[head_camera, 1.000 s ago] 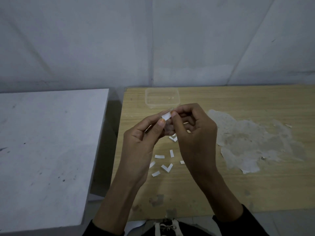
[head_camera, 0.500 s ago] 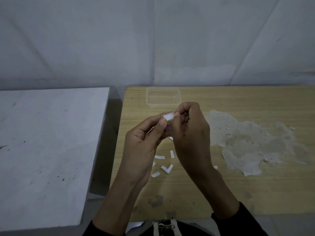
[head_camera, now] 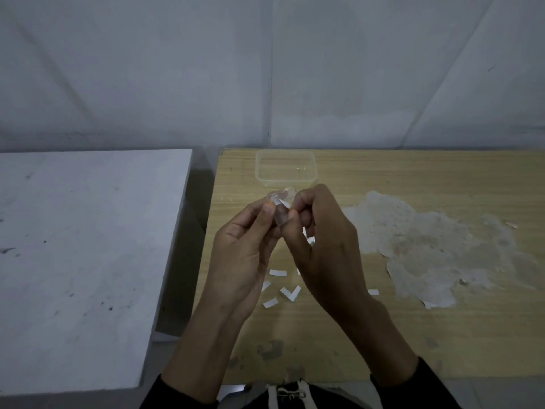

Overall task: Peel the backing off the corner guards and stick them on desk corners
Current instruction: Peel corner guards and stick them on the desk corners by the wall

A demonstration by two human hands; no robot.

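Both hands are raised above the wooden desk (head_camera: 383, 335), near its back left corner. The left hand (head_camera: 244, 255) pinches a clear corner guard (head_camera: 280, 202) in its grip; the right hand (head_camera: 321, 246) nips the white backing strip (head_camera: 283, 203) on the guard between thumb and forefinger. Loose paper strips (head_camera: 277, 286) lie on the desk beneath the hands. An empty plastic tub (head_camera: 285, 168) stands at the back edge.

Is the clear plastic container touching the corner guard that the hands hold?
Cannot tell. In the head view the clear corner guard, pinched by the left hand and right hand, sits just below the plastic container, with no plain gap.
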